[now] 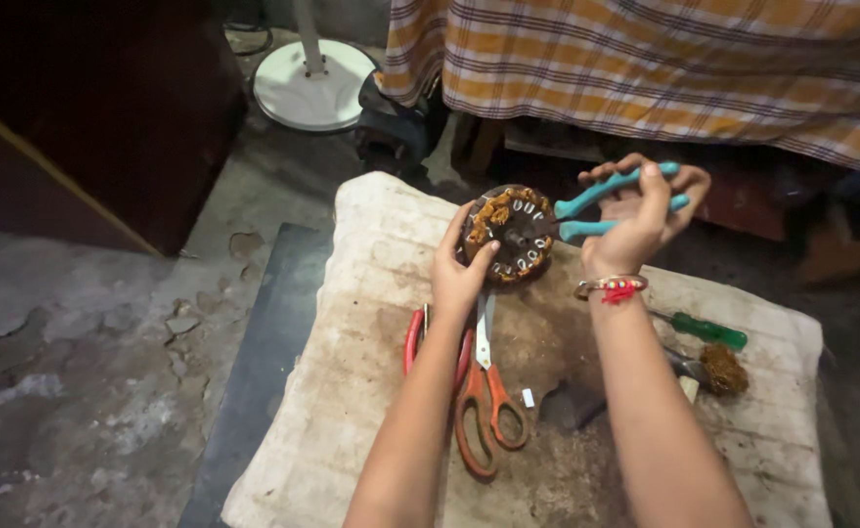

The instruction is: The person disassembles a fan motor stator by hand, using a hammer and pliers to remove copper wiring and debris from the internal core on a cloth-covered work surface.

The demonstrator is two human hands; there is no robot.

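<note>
Stator (508, 235) between hand (461, 274) and pliers (611, 200)

The round stator (510, 233) is dark grey to black, ringed with copper-orange windings and small white marks. The pliers (617, 202) reaching it carry teal handles. Just below the stator, on the worktop (371, 323), lie scissors (485, 391) with orange handles and pale steel blades, and beside them a second tool with red handles (413, 339). To the right of the stator lies a screwdriver (705, 330) with a green handle, and near it a brown tangle of wire (723, 369). The worktop's cloth is off-white, stained brown and grey. Behind the stator hangs a cloth (664, 59) checked in orange, cream and dark lines. A red and gold band (614, 286) circles the wrist holding the pliers.
</note>
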